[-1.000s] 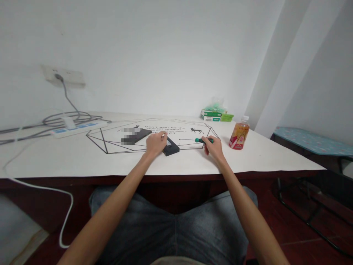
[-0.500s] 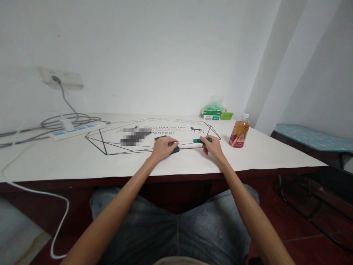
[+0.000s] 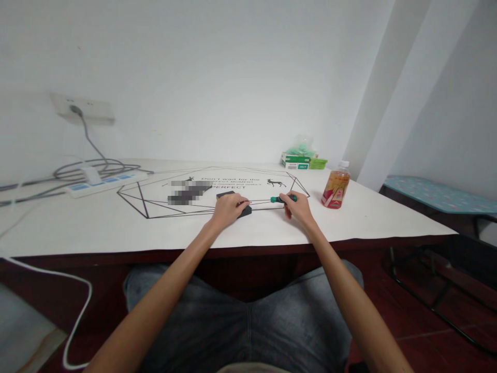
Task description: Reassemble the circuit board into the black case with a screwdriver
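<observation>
In the head view my right hand is wrapped round the green and black handle of a screwdriver. The thin shaft lies nearly level and points left, towards my left hand. Thumb and fingers of that hand are pinched together close to the shaft's tip; whatever sits between them is too small to make out. Beneath the left hand is a dark, flat box-like object, resting on the white table cover and largely covered by the hand.
A bottle of amber drink stands right of my right hand. Green and white boxes with a plastic bag lie at the back. On the left are a power strip and coiled cables. A blurred-out dark item lies left of my hands.
The whole view has shifted slightly. Both hands keep their places, with the screwdriver still pointing at the left fingers.
</observation>
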`<state>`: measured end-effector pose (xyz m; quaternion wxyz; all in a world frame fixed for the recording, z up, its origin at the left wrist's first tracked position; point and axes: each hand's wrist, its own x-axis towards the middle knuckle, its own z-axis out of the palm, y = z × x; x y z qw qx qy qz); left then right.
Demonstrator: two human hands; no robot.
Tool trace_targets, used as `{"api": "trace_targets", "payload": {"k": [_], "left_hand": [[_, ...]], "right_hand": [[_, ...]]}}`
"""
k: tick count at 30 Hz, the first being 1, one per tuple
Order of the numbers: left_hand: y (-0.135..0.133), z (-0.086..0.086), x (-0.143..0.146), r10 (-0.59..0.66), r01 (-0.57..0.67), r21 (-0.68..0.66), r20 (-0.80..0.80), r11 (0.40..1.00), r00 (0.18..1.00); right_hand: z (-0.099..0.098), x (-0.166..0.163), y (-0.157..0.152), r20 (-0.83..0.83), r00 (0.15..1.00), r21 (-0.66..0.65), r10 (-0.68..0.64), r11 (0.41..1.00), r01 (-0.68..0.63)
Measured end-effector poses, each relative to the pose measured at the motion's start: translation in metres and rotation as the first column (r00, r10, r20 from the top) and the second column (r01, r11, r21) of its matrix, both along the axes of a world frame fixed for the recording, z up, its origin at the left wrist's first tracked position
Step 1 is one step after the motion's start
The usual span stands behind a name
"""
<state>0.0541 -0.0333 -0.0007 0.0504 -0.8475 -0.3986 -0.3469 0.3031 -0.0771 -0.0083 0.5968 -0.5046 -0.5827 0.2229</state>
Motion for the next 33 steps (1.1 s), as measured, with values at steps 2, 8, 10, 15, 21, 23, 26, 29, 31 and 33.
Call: {"api": "trace_targets", "payload": {"k": [2,8,10,15,21,23,26,29,31,33], "left_hand": [[0.0,0.0,0.0,0.001,-0.001,0.016,-0.017,1.0,1.0],[-0.001,-0.001,0.001,0.01,-0.009,0.03,-0.047,1.0,0.999],[-0.002,-0.001,0.001,0.023,-0.022,0.015,-0.053,1.0,0.998],[-0.002,0.005,-0.006,0.101,-0.101,0.001,0.008,0.995,0.995],[0.023,0.006,-0.019,0.2,-0.217,-0.174,-0.11,0.961,0.974],[0.03,0.006,-0.018,0.167,-0.215,-0.301,-0.178,0.929,0.97],[0.032,0.007,-0.016,0.151,-0.224,-0.335,-0.231,0.915,0.961],[0.027,0.008,-0.013,0.257,-0.328,-0.245,-0.28,0.912,0.925],[0.023,0.007,-0.012,0.372,-0.436,-0.202,-0.289,0.877,0.882],[0.02,0.006,-0.011,0.459,-0.514,-0.181,-0.271,0.839,0.846]], "right_hand": [[0.0,0.0,-0.001,0.012,1.0,0.004,-0.002,1.0,0.002],[0.0,0.0,-0.001,0.038,0.999,0.014,0.003,1.0,-0.004],[0.0,0.0,-0.001,0.04,0.999,0.01,0.005,1.0,-0.006],[0.003,0.0,-0.004,0.02,0.999,0.032,-0.043,0.999,0.043],[0.006,0.001,-0.008,0.051,0.989,0.035,-0.138,0.99,0.136],[0.006,0.001,-0.008,0.054,0.988,0.038,-0.146,0.989,0.144],[0.006,0.002,-0.008,0.054,0.988,0.04,-0.146,0.989,0.144],[0.005,0.003,-0.008,0.064,0.988,0.033,-0.139,0.99,0.137],[0.005,0.003,-0.007,0.071,0.987,0.033,-0.143,0.989,0.141],[0.004,0.003,-0.007,0.087,0.984,0.031,-0.154,0.988,0.152]]}}
